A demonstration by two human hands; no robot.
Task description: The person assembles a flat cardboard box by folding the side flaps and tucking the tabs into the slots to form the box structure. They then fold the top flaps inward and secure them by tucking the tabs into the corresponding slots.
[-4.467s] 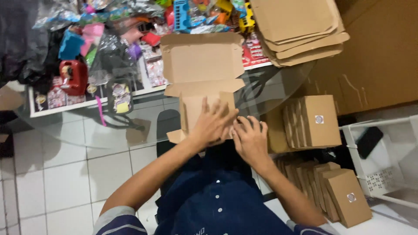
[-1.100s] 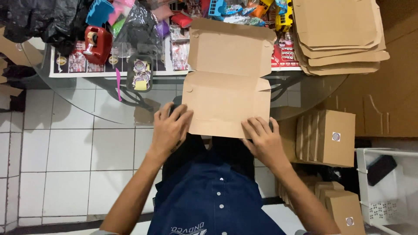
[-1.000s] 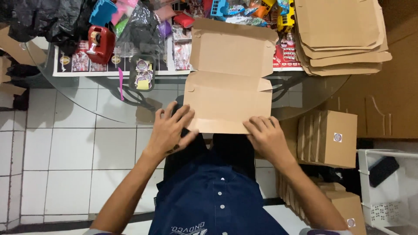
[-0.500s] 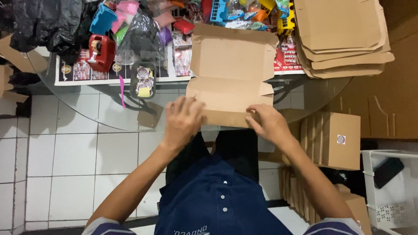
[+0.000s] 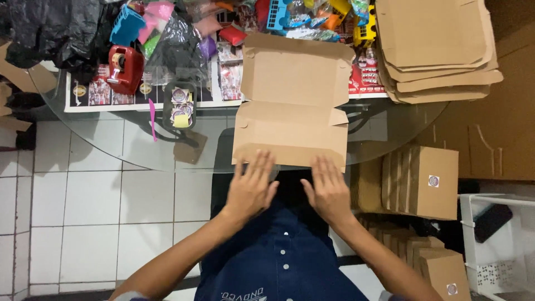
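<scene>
A brown cardboard box blank (image 5: 292,106) lies part-folded on the round glass table (image 5: 134,150), its lid flap open toward the far side. My left hand (image 5: 251,187) rests flat with fingers spread at the box's near edge, fingertips touching the front panel. Just to its right, my right hand (image 5: 329,189) does the same, fingers apart against the near edge. Neither hand grips anything.
A stack of flat cardboard blanks (image 5: 440,47) lies at the table's far right. A red tape dispenser (image 5: 125,68), a small tray of round stickers (image 5: 181,103), a pink pen (image 5: 151,117) and colourful toys (image 5: 312,17) sit behind. Folded boxes (image 5: 423,181) stand on the floor at right.
The front panel has been folded over and pressed flat. Both hands have slid back toward me to the box's near edge, and the box sits a little farther away.
</scene>
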